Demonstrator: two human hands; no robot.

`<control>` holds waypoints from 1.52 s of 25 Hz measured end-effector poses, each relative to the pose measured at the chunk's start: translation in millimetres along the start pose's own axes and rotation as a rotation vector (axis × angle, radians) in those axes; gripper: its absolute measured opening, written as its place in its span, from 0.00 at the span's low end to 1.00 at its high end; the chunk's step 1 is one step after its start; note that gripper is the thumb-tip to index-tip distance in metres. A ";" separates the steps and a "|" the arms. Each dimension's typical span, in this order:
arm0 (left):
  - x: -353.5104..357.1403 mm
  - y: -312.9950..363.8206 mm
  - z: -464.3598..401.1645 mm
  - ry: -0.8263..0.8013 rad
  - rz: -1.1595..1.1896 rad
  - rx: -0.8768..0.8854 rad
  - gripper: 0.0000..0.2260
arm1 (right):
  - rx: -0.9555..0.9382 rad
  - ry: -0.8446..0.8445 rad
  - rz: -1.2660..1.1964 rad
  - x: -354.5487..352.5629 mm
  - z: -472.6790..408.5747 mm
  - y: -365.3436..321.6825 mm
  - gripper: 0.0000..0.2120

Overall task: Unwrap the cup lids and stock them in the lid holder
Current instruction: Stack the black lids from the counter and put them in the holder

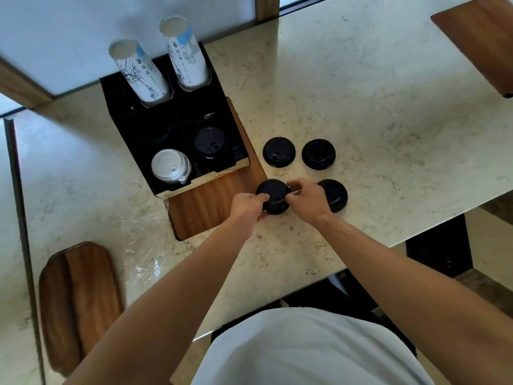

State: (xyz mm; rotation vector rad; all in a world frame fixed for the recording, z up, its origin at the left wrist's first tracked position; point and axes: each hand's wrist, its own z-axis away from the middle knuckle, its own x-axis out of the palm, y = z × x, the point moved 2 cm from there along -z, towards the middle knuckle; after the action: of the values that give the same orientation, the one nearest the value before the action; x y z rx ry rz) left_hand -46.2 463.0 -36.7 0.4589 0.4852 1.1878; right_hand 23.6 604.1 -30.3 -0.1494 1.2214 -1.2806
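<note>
Black plastic lids [273, 196], a short stack just right of the lid holder [177, 134], are pinched between the left hand [248, 207] and right hand [306, 197], apparently peeling film. Next: strip it, drop them into the holder's dark slot. Three more glossy round stacks [318, 154] wait farther right on the marble counter [388, 107].
</note>
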 end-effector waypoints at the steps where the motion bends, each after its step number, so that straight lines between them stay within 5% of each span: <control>1: -3.5 -0.6 2.6 -0.013 0.027 -0.007 0.04 | 0.001 -0.011 -0.030 1.0 3.5 -0.1 0.20; 5: -20.9 -5.6 12.1 -0.134 0.163 -0.068 0.09 | -0.027 0.009 -0.077 -4.8 10.2 6.9 0.16; 10: -39.9 -15.8 18.6 -0.222 0.306 -0.065 0.12 | -0.103 0.275 0.161 -44.4 4.7 35.9 0.18; 15: -44.6 -23.4 21.6 -0.211 0.302 -0.048 0.11 | 0.019 0.083 0.380 -46.1 -1.4 60.4 0.40; 22: -53.4 -29.0 22.4 -0.198 0.347 -0.044 0.08 | -0.064 0.143 0.217 -29.5 9.8 48.0 0.41; 26: -61.4 -29.1 25.5 -0.232 0.349 -0.032 0.09 | -0.282 -0.016 -0.027 0.5 32.6 2.9 0.41; 38: -84.7 -30.2 34.2 -0.329 0.507 -0.050 0.14 | -0.394 -0.170 0.008 44.1 42.6 -35.7 0.38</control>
State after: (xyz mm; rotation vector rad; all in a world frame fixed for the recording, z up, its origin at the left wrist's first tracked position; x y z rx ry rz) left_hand -28.5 370.6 -16.6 0.7475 0.0496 1.5683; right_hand 24.1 534.9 -14.5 -0.5271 1.3121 -0.9866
